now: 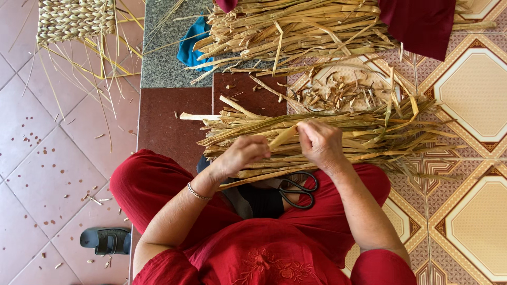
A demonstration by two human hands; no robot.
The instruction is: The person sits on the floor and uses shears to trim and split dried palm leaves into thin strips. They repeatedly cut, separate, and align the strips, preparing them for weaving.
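While it lies low-left to up-right, the dried leaf strip (283, 136) is held betw. both hands: pale tan, flat, narrow. Left hand (242, 154) is closed, pinching its lower end; right hand (320, 142) grips the upper end w/ curled fingers. Strip sits just above the bundle of dried stalks (369, 132) running side to side across the lap. Black scissors (298, 189) rest on the red skirt (158, 184), near the wrists. Short cut scraps (338, 89) lie beyond on the tile floor (470, 89).
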